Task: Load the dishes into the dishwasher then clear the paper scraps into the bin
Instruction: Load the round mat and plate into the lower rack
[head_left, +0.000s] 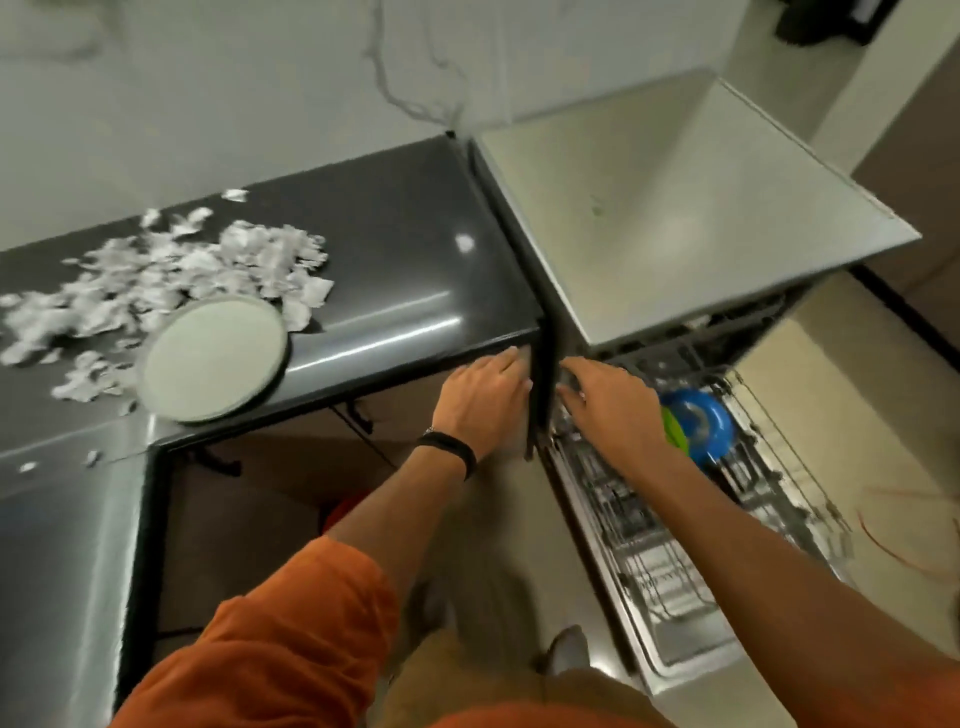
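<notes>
Firstly, paper scraps: torn white bits spread over the far left of the dark worktop, with a few stray pieces nearer on the left.
Plate: pale and round, lying flat at the near edge of the worktop, just right of the scraps and touching the nearest ones.
Left hand: fingers straight and together, laid on the cupboard front just under the worktop's near right corner; it holds nothing. A dark wristband sits on that wrist, with an orange sleeve nearer.
Right hand: just beside the left one, with the dark cupboard edge between them. Its fingers reach to the far left corner of the rack; they are blurred, so I cannot tell whether they grip the wire.
Blue bowl: tilted in the far part of the rack, with a green dish against its left side, both partly behind the right hand.
Rack: wire, pulled out over the open door.
Dishwasher: steel-topped, just right of the worktop.
</notes>
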